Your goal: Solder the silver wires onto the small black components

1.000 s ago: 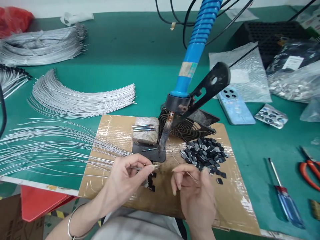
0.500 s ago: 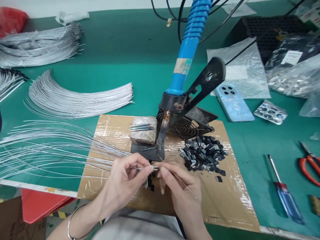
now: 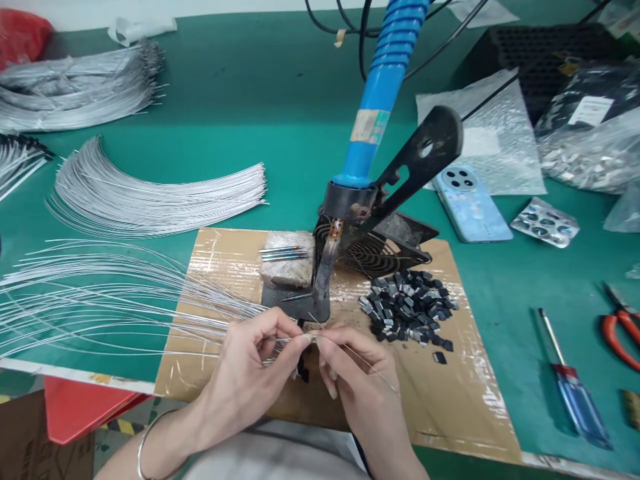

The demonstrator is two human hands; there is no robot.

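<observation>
My left hand (image 3: 260, 360) is closed in a pinch on a thin grey wire (image 3: 283, 339), close to its end. My right hand (image 3: 363, 373) is also closed, its thumb and forefinger meeting the left fingertips. A fine strand of solder wire (image 3: 373, 368) runs through the right hand and trails over its back. Whatever sits between the touching fingertips is too small to make out. Just behind the hands, a blue-handled soldering iron (image 3: 367, 127) is clamped with its tip (image 3: 325, 267) pointing down. More grey wires (image 3: 200, 307) fan out to the left of my hand.
Under the hands lies a cardboard sheet (image 3: 450, 413). On it are small black connectors (image 3: 407, 307), a pale block (image 3: 287, 270) with metal tips, and a black fan (image 3: 375, 250). A wire bundle (image 3: 155, 200), phone (image 3: 473, 203), screwdriver (image 3: 575, 393) and red-handled pliers (image 3: 620, 333) lie around.
My right fingers have drawn in slightly against the left fingertips, and the metal piece seen between them is now mostly covered. The view has shifted a little.
</observation>
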